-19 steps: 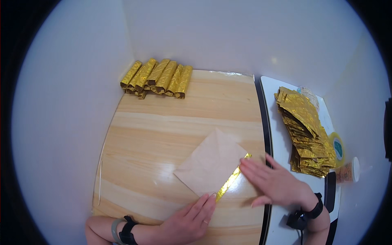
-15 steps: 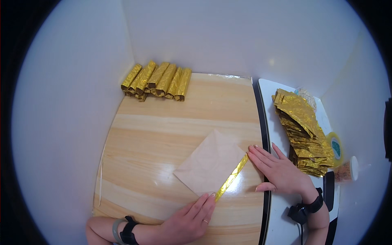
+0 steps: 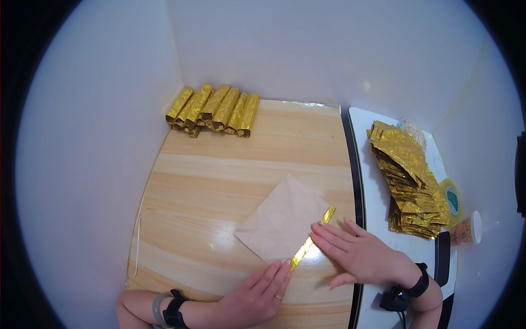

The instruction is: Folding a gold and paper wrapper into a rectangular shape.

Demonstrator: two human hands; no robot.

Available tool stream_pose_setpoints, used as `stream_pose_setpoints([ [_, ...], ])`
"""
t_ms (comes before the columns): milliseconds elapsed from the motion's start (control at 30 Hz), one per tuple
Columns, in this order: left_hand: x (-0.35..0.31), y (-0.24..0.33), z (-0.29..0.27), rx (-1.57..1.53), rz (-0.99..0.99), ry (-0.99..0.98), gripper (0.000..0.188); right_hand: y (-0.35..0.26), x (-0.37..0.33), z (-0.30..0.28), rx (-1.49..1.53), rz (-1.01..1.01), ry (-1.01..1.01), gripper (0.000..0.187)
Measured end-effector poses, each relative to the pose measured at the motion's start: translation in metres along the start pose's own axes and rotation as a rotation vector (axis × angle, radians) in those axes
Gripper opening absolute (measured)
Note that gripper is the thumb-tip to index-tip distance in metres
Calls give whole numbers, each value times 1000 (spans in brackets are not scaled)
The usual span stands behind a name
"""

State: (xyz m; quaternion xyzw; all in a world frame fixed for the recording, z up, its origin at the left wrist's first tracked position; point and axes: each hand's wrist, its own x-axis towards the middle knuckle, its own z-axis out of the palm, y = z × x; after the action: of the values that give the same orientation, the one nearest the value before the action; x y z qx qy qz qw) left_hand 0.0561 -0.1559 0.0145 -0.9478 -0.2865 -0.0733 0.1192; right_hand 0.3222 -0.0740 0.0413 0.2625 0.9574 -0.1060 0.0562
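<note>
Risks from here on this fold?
1. Crooked crease: the left hand bears on the gold strip near its lower end, so the pale sheet might pivot under the right hand.
2. Uneven pressing: the strip's upper end lies beyond the right fingers and may lift.
3. The ragged stack of gold sheets could slide if bumped.

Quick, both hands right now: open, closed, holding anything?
Left hand: fingertips at the gold strip's near end; thumb hidden, so open or closed cannot be told.
Right hand: open, fingertips on the strip, not gripping it.
</note>
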Motion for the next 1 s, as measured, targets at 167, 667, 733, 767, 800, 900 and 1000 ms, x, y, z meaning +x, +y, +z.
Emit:
stream_pose_setpoints([
  [167, 0, -4, 5, -205, -22, 46, 43, 15, 2, 3, -54, 162, 32, 94],
  [667, 0, -51, 10, -778, -62, 369, 39, -36, 17, 16, -24, 311, 474, 66],
  [733, 3, -78, 9, -738, -147, 297, 49, -39, 17, 18, 74, 116, 411, 62],
  [767, 7, -87, 7, -738, -144, 296, 49, -41, 18, 19, 169, -62, 342, 58],
  [800, 10, -95, 5, -630, -191, 194, 52, -46, 20, 18, 142, -143, 419, 52],
  [900, 9, -103, 7, -457, -224, -8, 56, -41, 20, 25, 83, -193, 408, 47],
  [1000, 4, -106, 9, -341, -176, -144, 57, -26, 17, 21, 35, -139, 453, 44],
])
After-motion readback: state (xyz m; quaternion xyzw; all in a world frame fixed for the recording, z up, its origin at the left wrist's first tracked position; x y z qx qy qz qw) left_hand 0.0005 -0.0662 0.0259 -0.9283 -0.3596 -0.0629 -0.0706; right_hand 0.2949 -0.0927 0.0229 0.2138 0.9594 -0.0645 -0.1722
